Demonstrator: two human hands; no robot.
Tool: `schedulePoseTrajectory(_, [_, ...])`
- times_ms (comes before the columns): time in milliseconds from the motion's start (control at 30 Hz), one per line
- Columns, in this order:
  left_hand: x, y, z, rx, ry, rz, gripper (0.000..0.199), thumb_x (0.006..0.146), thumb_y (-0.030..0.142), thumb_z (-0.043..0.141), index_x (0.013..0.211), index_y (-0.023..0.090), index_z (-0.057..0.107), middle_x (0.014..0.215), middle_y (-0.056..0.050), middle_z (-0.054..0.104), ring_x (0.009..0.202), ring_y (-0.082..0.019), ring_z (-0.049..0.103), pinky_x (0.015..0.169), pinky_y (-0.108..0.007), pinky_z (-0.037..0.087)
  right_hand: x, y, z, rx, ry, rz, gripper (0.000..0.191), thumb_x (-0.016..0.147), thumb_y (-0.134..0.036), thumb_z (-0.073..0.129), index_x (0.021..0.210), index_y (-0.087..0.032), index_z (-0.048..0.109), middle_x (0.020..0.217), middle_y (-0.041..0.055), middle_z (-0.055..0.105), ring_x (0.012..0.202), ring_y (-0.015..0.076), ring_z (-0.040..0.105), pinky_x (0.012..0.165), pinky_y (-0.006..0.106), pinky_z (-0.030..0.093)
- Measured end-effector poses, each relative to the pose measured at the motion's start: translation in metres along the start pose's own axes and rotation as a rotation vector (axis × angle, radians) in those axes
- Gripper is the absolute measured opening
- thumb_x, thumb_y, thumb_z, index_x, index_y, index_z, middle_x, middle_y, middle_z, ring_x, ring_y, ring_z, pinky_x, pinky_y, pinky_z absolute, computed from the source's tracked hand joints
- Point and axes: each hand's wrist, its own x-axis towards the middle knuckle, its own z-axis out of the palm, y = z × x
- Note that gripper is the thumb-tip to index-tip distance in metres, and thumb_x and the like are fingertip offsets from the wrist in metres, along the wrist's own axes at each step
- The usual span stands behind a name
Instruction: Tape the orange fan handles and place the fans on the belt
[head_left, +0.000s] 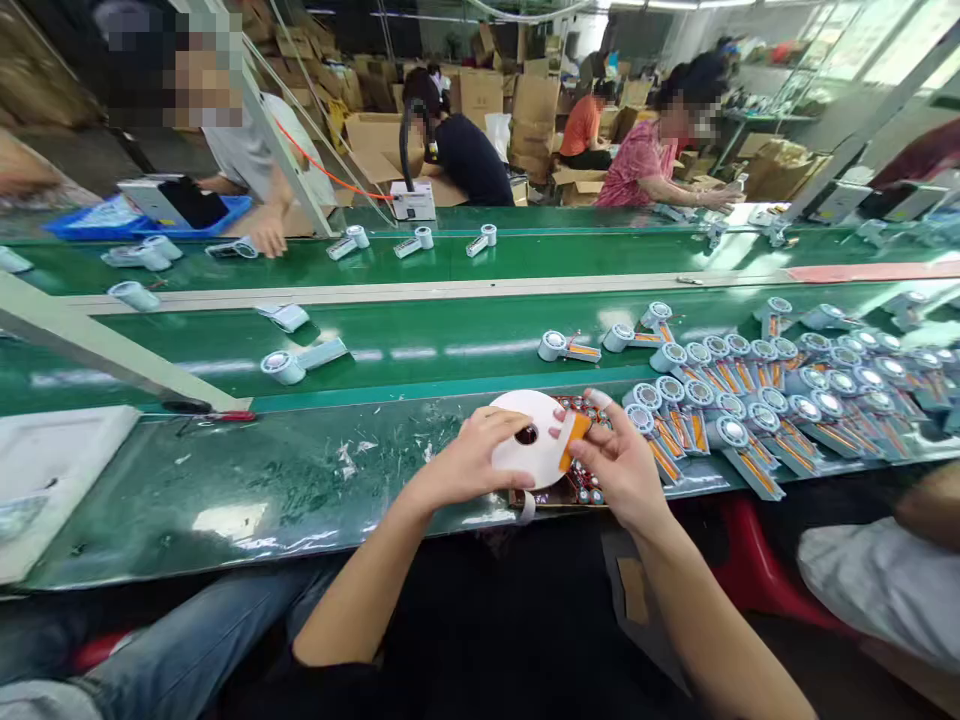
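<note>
In front of my body, my left hand (476, 450) grips a white disc-shaped roll (510, 462) with a dark hole in its middle. The fingers lie over the near face and the thumb is along the lower edge. My right hand (626, 465) pinches a small flat orange piece (575, 440) with a white strip along its edge, right against the roll's right side. One fingertip of that hand has a white wrap on it. A short pale strip (528, 508) hangs below the roll. Under both hands lies a tray of small wired round parts (589, 490), partly hidden.
Many pale blue units with round heads and orange-lined handles (731, 432) crowd the bench to my right. A few more lie on the green conveyor (442, 355). A white foam tray (82, 470) and a red-handled tool (236, 415) are at left. Co-workers sit opposite and beside me.
</note>
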Motion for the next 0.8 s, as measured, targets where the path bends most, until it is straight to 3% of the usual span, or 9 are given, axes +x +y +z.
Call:
schedulePoseTrajectory(133, [-0.006,0.006,0.021,-0.136,0.315,0.108,0.035,0.096,0.043,0.070,0.127,0.027,0.073,0.116,-0.007,0.074,0.104,-0.021,0.068,0.092,-0.035,0.056,-0.011,0.011,0.018,-0.050,-0.146,0.078,0.069,0.091,-0.040,0.082,0.148,-0.025,0.045,0.125,0.0117,0.072,0.114,0.0292,0.070,0.098,0.043,0.060])
schedulePoseTrajectory(233, [-0.007,0.009,0.021,-0.123,0.388,0.233,0.017,0.100,0.030,0.064,0.099,0.023,0.080,0.092,-0.005,0.076,0.090,-0.018,0.068,0.085,-0.032,0.056,-0.014,0.021,0.025,-0.135,-0.320,0.182,0.055,0.096,-0.041,0.078,0.144,-0.025,0.055,0.125,0.0111,0.071,0.113,0.0297,0.070,0.098,0.044,0.060])
schedulePoseTrajectory(300, [-0.005,0.012,0.015,-0.071,0.247,0.343,0.019,0.100,0.023,0.061,0.095,0.022,0.080,0.090,-0.006,0.076,0.090,-0.018,0.068,0.086,-0.032,0.055,-0.015,0.028,0.027,-0.136,-0.488,0.287,0.046,0.095,-0.039,0.079,0.136,-0.023,0.064,0.122,0.0111,0.072,0.110,0.0299,0.071,0.100,0.045,0.059])
schedulePoseTrajectory(400, [0.002,0.006,-0.009,-0.082,-0.136,0.438,0.019,0.100,0.025,0.062,0.099,0.021,0.080,0.098,-0.007,0.077,0.096,-0.018,0.069,0.090,-0.031,0.055,-0.018,0.033,0.023,0.015,-0.602,0.374,0.037,0.092,-0.036,0.083,0.124,-0.023,0.072,0.117,0.0123,0.075,0.103,0.0307,0.074,0.093,0.045,0.062])
schedulePoseTrajectory(467, [0.008,-0.015,-0.039,-0.012,-0.162,0.272,0.023,0.098,0.036,0.067,0.112,0.021,0.077,0.103,-0.007,0.078,0.097,-0.018,0.071,0.090,-0.030,0.056,-0.023,0.033,0.010,0.148,-0.471,0.349,0.036,0.088,-0.035,0.087,0.121,-0.025,0.075,0.112,0.0125,0.076,0.095,0.0309,0.076,0.086,0.044,0.064])
schedulePoseTrajectory(567, [0.011,-0.069,-0.106,0.510,0.218,-0.247,0.033,0.099,0.045,0.064,0.122,0.023,0.072,0.109,-0.004,0.076,0.104,-0.020,0.069,0.097,-0.034,0.055,-0.032,0.028,-0.024,0.270,-0.098,0.291,0.040,0.081,-0.035,0.093,0.118,-0.030,0.076,0.109,0.0120,0.077,0.090,0.0313,0.077,0.081,0.044,0.066])
schedulePoseTrajectory(633, [0.003,-0.110,-0.157,0.728,0.390,-0.457,0.027,0.103,0.034,0.057,0.116,0.015,0.072,0.126,-0.012,0.070,0.126,-0.029,0.058,0.112,-0.050,0.045,-0.041,0.025,-0.052,0.277,0.123,0.260,0.044,0.076,-0.035,0.096,0.116,-0.033,0.077,0.108,0.0127,0.078,0.089,0.0339,0.077,0.078,0.045,0.067])
schedulePoseTrajectory(700, [-0.014,-0.144,-0.203,0.833,0.418,-0.574,0.021,0.100,0.024,0.059,0.112,0.010,0.071,0.134,-0.016,0.064,0.137,-0.035,0.048,0.116,-0.063,0.037,-0.050,0.024,-0.079,0.249,0.295,0.225,0.050,0.069,-0.035,0.099,0.113,-0.034,0.077,0.105,0.0133,0.078,0.085,0.0348,0.078,0.072,0.043,0.068])
schedulePoseTrajectory(800, [-0.036,-0.179,-0.246,0.915,0.297,-0.652,0.023,0.097,0.025,0.067,0.116,0.013,0.068,0.130,-0.012,0.064,0.129,-0.031,0.055,0.110,-0.059,0.045,-0.063,0.025,-0.112,0.195,0.500,0.198,0.052,0.065,-0.038,0.099,0.112,-0.034,0.077,0.103,0.0117,0.079,0.083,0.0311,0.078,0.069,0.032,0.068])
